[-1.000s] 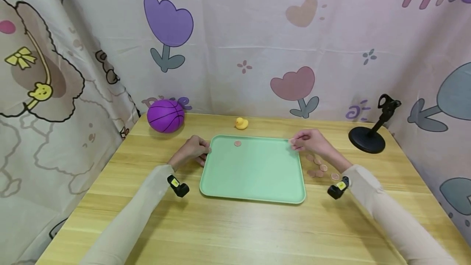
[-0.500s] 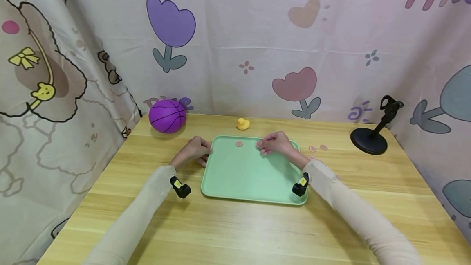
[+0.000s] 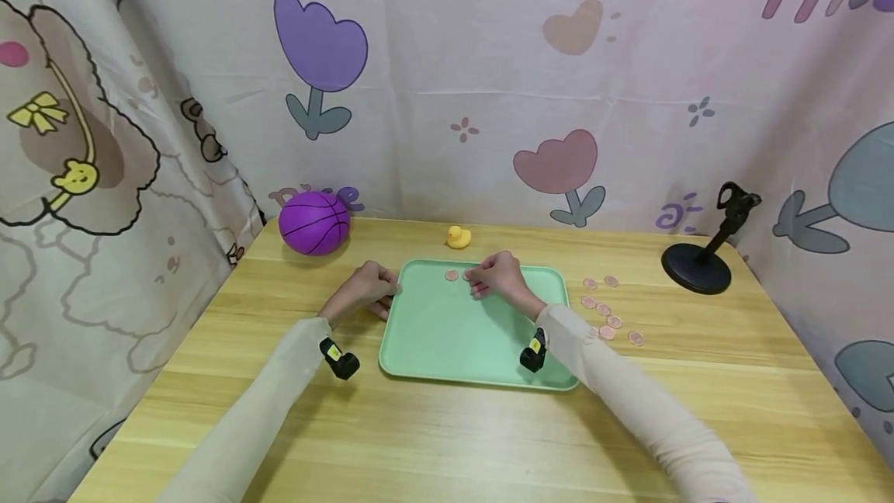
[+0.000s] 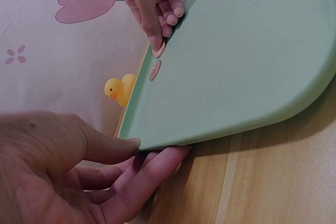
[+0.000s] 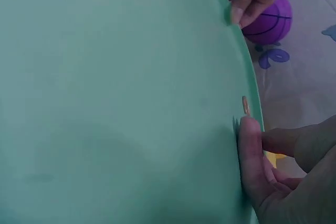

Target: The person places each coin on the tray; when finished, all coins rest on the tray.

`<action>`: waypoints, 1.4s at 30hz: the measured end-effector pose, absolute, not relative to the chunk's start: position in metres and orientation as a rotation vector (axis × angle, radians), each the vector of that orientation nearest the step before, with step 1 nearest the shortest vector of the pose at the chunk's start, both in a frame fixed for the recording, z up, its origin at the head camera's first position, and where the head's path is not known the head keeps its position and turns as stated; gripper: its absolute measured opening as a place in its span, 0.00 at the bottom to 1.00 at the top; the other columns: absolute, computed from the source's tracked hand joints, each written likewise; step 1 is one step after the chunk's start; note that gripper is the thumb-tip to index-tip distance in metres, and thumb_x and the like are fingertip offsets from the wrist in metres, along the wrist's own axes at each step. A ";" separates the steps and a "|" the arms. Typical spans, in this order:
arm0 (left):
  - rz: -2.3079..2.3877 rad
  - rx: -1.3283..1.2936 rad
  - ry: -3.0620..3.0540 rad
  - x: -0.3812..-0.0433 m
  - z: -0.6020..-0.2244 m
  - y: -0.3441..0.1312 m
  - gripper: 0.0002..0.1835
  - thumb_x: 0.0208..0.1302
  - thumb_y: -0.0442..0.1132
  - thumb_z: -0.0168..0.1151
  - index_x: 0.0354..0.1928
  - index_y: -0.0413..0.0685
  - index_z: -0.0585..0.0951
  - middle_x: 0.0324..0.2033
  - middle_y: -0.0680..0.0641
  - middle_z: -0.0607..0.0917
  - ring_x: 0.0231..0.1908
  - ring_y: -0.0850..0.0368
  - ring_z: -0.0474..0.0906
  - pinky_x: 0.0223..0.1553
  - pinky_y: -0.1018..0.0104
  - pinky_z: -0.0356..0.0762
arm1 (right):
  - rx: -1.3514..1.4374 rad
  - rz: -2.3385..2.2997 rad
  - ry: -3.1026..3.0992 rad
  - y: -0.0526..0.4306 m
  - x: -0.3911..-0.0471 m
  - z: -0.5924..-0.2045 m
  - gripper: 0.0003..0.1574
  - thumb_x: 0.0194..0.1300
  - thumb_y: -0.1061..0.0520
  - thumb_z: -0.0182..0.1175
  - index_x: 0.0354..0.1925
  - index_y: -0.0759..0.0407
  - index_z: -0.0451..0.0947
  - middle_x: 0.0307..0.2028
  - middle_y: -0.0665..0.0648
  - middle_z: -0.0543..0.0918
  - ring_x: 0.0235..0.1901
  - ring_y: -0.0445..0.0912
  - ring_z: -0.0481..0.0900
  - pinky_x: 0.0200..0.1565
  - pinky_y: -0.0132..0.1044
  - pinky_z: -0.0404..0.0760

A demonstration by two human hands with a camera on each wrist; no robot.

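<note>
A pale green tray (image 3: 447, 340) lies on the wooden table. At its far left corner my left hand (image 3: 363, 288) pinches the rim, thumb (image 4: 123, 148) on top and fingers curled beneath. Over the far side of the tray is my right hand (image 3: 501, 279). Its fingertips pinch a copper coin (image 4: 159, 51) right at the tray's surface. Just left of that, a second copper coin (image 3: 452, 275) lies flat in the tray near the back rim. In the right wrist view, most of the held coin is hidden by the fingers.
Several copper coins (image 3: 606, 332) are scattered on the table right of the tray. Behind the tray sits a yellow rubber duck (image 3: 459, 237). A purple ball (image 3: 314, 223) stands back left, and a black stand (image 3: 697, 266) back right. A printed curtain (image 3: 433, 37) hangs behind.
My right hand has carried a coin leftward from the tray's right edge to beside the coin in the tray. My left hand has stayed on the rim.
</note>
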State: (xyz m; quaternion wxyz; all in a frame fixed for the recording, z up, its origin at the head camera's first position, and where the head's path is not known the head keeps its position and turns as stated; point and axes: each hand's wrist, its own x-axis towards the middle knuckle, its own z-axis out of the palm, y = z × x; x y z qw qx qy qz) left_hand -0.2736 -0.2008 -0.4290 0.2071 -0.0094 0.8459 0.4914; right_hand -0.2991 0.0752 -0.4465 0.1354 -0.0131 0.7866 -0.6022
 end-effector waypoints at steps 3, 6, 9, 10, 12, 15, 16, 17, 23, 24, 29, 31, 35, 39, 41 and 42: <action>1.363 -0.024 2.350 -0.274 -0.428 -0.200 0.08 0.76 0.29 0.56 0.45 0.28 0.80 0.30 0.42 0.81 0.25 0.56 0.80 0.27 0.65 0.90 | -0.017 -1.700 2.312 0.074 -0.299 -0.444 0.10 0.69 0.66 0.68 0.32 0.74 0.83 0.26 0.64 0.89 0.18 0.44 0.85 0.27 0.36 0.91; 1.356 -0.014 2.355 -0.275 -0.428 -0.200 0.08 0.76 0.29 0.56 0.45 0.28 0.80 0.29 0.42 0.82 0.25 0.56 0.80 0.28 0.65 0.91 | -0.014 -1.652 2.334 0.074 -0.300 -0.441 0.14 0.67 0.65 0.70 0.26 0.71 0.81 0.23 0.62 0.88 0.17 0.44 0.85 0.27 0.37 0.91; 1.343 0.002 2.365 -0.275 -0.429 -0.201 0.08 0.76 0.29 0.56 0.44 0.28 0.81 0.29 0.42 0.83 0.25 0.57 0.81 0.28 0.64 0.91 | -0.033 -1.603 2.365 0.075 -0.300 -0.441 0.18 0.67 0.64 0.71 0.22 0.68 0.79 0.21 0.61 0.87 0.16 0.44 0.84 0.26 0.37 0.91; 1.338 0.005 2.368 -0.275 -0.429 -0.201 0.08 0.76 0.29 0.56 0.44 0.28 0.81 0.29 0.42 0.83 0.25 0.57 0.81 0.29 0.64 0.91 | -0.038 -1.590 2.378 0.075 -0.301 -0.442 0.18 0.67 0.64 0.71 0.22 0.67 0.78 0.20 0.60 0.87 0.16 0.44 0.84 0.26 0.37 0.91; 1.330 0.006 2.370 -0.275 -0.429 -0.201 0.08 0.77 0.29 0.56 0.44 0.28 0.81 0.29 0.43 0.83 0.26 0.56 0.81 0.29 0.64 0.91 | -0.053 -1.576 2.394 0.075 -0.301 -0.444 0.18 0.68 0.63 0.71 0.22 0.67 0.78 0.20 0.60 0.87 0.16 0.44 0.84 0.26 0.37 0.91; 1.329 0.013 2.366 -0.275 -0.428 -0.200 0.09 0.77 0.30 0.56 0.44 0.28 0.81 0.30 0.43 0.82 0.27 0.57 0.80 0.29 0.65 0.91 | -0.068 -1.585 2.376 0.079 -0.301 -0.443 0.17 0.71 0.63 0.68 0.25 0.68 0.78 0.24 0.62 0.88 0.17 0.44 0.85 0.27 0.38 0.91; 1.332 0.014 2.365 -0.275 -0.428 -0.200 0.09 0.77 0.30 0.56 0.43 0.28 0.81 0.29 0.43 0.82 0.27 0.56 0.80 0.29 0.65 0.90 | -0.072 -1.584 2.369 0.082 -0.300 -0.442 0.17 0.71 0.62 0.67 0.26 0.69 0.79 0.25 0.62 0.89 0.18 0.44 0.85 0.28 0.38 0.92; 1.331 0.028 2.364 -0.275 -0.428 -0.200 0.09 0.77 0.30 0.56 0.43 0.28 0.81 0.29 0.43 0.82 0.27 0.56 0.80 0.29 0.65 0.91 | -0.081 -1.585 2.359 0.085 -0.299 -0.440 0.15 0.72 0.62 0.66 0.28 0.69 0.79 0.27 0.63 0.89 0.19 0.45 0.86 0.29 0.39 0.92; 1.337 0.071 2.354 -0.273 -0.428 -0.203 0.09 0.77 0.30 0.56 0.40 0.28 0.80 0.29 0.42 0.83 0.28 0.56 0.81 0.30 0.63 0.91 | -0.243 -1.525 2.415 0.113 -0.292 -0.426 0.11 0.76 0.63 0.61 0.45 0.74 0.80 0.38 0.69 0.88 0.28 0.50 0.87 0.35 0.42 0.93; 1.341 0.065 2.353 -0.273 -0.428 -0.204 0.09 0.77 0.29 0.56 0.41 0.28 0.81 0.29 0.42 0.83 0.28 0.56 0.81 0.30 0.63 0.91 | -0.269 -1.519 2.424 0.120 -0.292 -0.424 0.11 0.76 0.64 0.59 0.47 0.75 0.80 0.40 0.71 0.87 0.30 0.51 0.87 0.36 0.43 0.94; 1.347 0.070 2.349 -0.274 -0.429 -0.202 0.09 0.77 0.29 0.56 0.42 0.28 0.81 0.29 0.42 0.83 0.28 0.56 0.81 0.31 0.63 0.91 | -0.316 -1.496 2.480 0.165 -0.292 -0.412 0.14 0.77 0.67 0.55 0.53 0.79 0.77 0.45 0.76 0.84 0.35 0.58 0.88 0.43 0.50 0.93; 1.346 0.076 2.346 -0.274 -0.429 -0.202 0.09 0.77 0.29 0.55 0.41 0.28 0.81 0.29 0.42 0.84 0.27 0.56 0.82 0.31 0.63 0.92 | -0.338 -1.470 2.516 0.185 -0.294 -0.409 0.15 0.78 0.66 0.54 0.54 0.80 0.77 0.46 0.77 0.83 0.37 0.58 0.87 0.44 0.51 0.93; 1.347 0.062 2.347 -0.274 -0.429 -0.202 0.09 0.77 0.29 0.55 0.40 0.28 0.81 0.28 0.42 0.83 0.27 0.56 0.81 0.30 0.63 0.91 | -0.375 -1.377 2.636 0.221 -0.297 -0.408 0.16 0.78 0.65 0.57 0.55 0.78 0.78 0.46 0.76 0.84 0.38 0.59 0.87 0.42 0.48 0.93; 1.348 0.031 2.359 -0.273 -0.429 -0.204 0.08 0.76 0.29 0.55 0.41 0.28 0.81 0.28 0.43 0.82 0.27 0.55 0.80 0.28 0.64 0.91 | -0.407 -1.223 2.812 0.250 -0.299 -0.412 0.15 0.77 0.63 0.60 0.54 0.75 0.81 0.46 0.73 0.85 0.39 0.59 0.85 0.36 0.37 0.88; 1.349 0.031 2.357 -0.273 -0.429 -0.204 0.08 0.76 0.29 0.56 0.42 0.28 0.81 0.29 0.43 0.81 0.28 0.55 0.80 0.29 0.64 0.91 | -0.389 -1.161 2.871 0.266 -0.299 -0.415 0.15 0.77 0.62 0.60 0.53 0.73 0.81 0.47 0.72 0.85 0.42 0.59 0.84 0.35 0.32 0.85; 1.350 0.040 2.351 -0.273 -0.429 -0.204 0.09 0.76 0.29 0.56 0.42 0.27 0.81 0.29 0.43 0.81 0.28 0.55 0.80 0.30 0.64 0.91 | -0.369 -1.137 2.890 0.274 -0.299 -0.417 0.15 0.77 0.61 0.60 0.53 0.73 0.81 0.47 0.71 0.85 0.43 0.59 0.83 0.36 0.30 0.83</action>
